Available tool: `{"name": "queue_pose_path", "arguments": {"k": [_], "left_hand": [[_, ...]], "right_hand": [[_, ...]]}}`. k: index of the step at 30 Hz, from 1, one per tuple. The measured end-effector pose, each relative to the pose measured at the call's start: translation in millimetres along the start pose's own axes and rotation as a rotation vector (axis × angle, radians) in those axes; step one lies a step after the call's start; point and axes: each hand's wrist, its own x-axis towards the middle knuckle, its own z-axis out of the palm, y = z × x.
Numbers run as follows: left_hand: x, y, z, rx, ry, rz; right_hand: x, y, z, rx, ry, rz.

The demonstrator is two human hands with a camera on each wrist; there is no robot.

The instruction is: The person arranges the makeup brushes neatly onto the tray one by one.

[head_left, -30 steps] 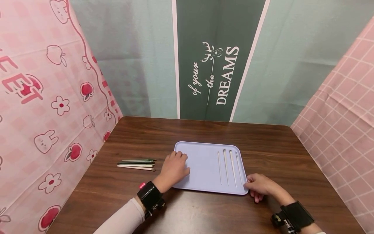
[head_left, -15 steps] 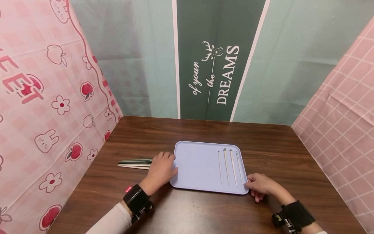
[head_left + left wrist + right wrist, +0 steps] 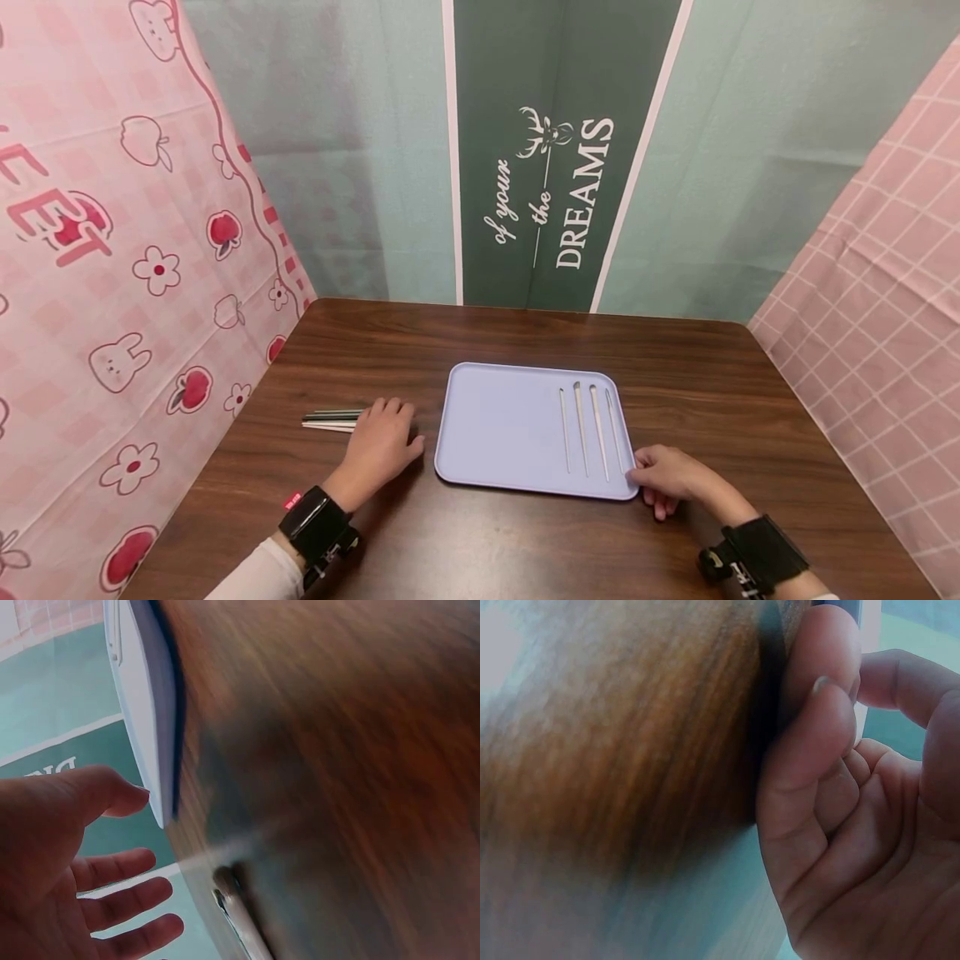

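Head view: one lilac tray [image 3: 502, 425] lies mid-table [image 3: 525, 550] with four pale sticks [image 3: 588, 427] in a row at its right. The left hand [image 3: 378, 446], fingers spread, covers the ends of a small bundle of pencils [image 3: 330, 419], count unclear. The right hand [image 3: 667, 477] pinches the tray's near right corner.

Left wrist view: the fingers [image 3: 124, 904] hang relaxed near a pencil tip [image 3: 229, 892].

Right wrist view: curled fingers [image 3: 810, 735] press the tray's edge.

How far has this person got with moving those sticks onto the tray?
Four pale sticks already lie side by side at the right of the lilac tray. The left hand rests over the end of the bundle of sticks left on the table. The right hand touches the tray's near right corner.
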Motion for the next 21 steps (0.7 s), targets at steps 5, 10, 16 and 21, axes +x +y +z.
{"name": "queue_pose_path", "arguments": {"k": [5, 10, 16, 21], "left_hand": [[-7.1, -10.9, -1.0, 0.005, -0.003, -0.006], [-15.2, -24.1, -2.7, 0.012, -0.007, -0.033], [-22.7, -39.6, -3.4, 0.011, -0.029, -0.079], [-27.7, -49.7, -6.3, 0.011, -0.053, -0.104]], "right_hand": [[-0.6, -1.2, 0.4, 0.002, -0.006, 0.001], [-1.4, -2.2, -0.3, 0.001, -0.011, -0.012], [-0.6, -2.7, -0.9, 0.008, -0.017, -0.002], [0.6, -2.1, -0.9, 0.009, -0.016, 0.014]]}}
